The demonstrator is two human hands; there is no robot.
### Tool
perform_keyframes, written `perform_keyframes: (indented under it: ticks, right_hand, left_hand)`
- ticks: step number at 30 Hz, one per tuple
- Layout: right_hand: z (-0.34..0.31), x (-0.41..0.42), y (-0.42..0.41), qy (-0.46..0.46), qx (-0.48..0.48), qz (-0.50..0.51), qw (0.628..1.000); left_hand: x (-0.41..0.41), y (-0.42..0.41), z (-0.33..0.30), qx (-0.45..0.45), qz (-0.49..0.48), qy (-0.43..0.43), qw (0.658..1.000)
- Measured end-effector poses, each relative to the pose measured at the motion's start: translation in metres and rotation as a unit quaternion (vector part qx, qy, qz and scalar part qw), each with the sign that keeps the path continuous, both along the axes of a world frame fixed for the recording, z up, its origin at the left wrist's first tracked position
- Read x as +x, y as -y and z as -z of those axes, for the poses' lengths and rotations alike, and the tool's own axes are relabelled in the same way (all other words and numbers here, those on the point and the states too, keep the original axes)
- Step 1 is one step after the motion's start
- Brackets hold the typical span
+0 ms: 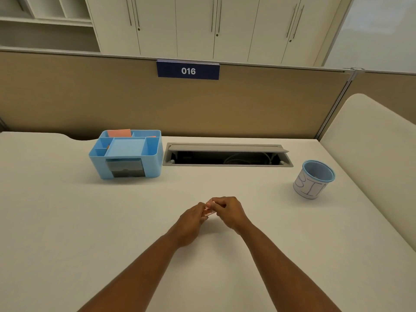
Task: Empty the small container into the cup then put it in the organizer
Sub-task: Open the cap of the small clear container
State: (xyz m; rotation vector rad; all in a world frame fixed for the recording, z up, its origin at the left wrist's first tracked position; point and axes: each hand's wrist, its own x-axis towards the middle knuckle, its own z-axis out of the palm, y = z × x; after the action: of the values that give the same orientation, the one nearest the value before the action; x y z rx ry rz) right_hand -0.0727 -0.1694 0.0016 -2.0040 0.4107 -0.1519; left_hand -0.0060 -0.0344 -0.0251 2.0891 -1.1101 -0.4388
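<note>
Both hands meet over the middle of the white desk, the left hand and the right hand pinched together around a small clear container with something pinkish showing through it; the fingers hide most of it, and whether its lid is on or coming off cannot be told. The blue cup, wrapped in hand-lettered paper, stands well apart at the right, near the desk's edge; the blue desk organizer sits well apart at the left, beside the open cable hatch, with orange notes in a rear compartment. The risk, as judged from here, lies in the opening: a tight lid giving way suddenly over bare desk would scatter the contents far from the cup, since nothing sits beneath the hands to catch them; small pieces could roll toward the hatch or off the edge. The light-looking cup could also tip if knocked during pouring; carrying the container there open invites spills.
</note>
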Motion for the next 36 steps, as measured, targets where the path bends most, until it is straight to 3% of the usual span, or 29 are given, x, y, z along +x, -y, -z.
perform_keyframes:
  ticks: [5, 9, 11, 17, 27, 33, 36]
  right_hand:
    - [-0.002, 0.002, 0.001, 0.011, 0.004, 0.024, 1.000]
    - [-0.001, 0.008, -0.007, -0.060, -0.169, 0.052, 0.982]
    - [-0.002, 0.008, -0.009, -0.082, -0.195, 0.068, 0.975]
    - [-0.003, 0.009, -0.012, -0.037, -0.149, 0.082, 0.985]
    - [-0.002, 0.004, -0.007, 0.001, -0.113, 0.043, 0.993]
    - [-0.008, 0.012, -0.013, -0.068, -0.126, 0.093, 0.985]
    - [-0.012, 0.013, -0.011, -0.089, -0.122, 0.069, 0.986]
  left_hand:
    - [-0.002, -0.002, 0.001, -0.021, -0.031, 0.016, 0.999]
    - [-0.006, 0.003, -0.001, -0.035, -0.095, 0.065, 0.993]
    - [-0.009, 0.007, -0.003, -0.049, -0.109, 0.096, 0.988]
    - [-0.009, 0.009, -0.009, -0.065, -0.132, 0.142, 0.979]
    - [-0.006, 0.008, -0.010, -0.049, -0.110, 0.149, 0.982]
    - [-0.008, 0.007, -0.004, -0.051, -0.170, 0.132, 0.975]
    - [-0.006, 0.007, -0.002, -0.054, -0.180, 0.115, 0.975]
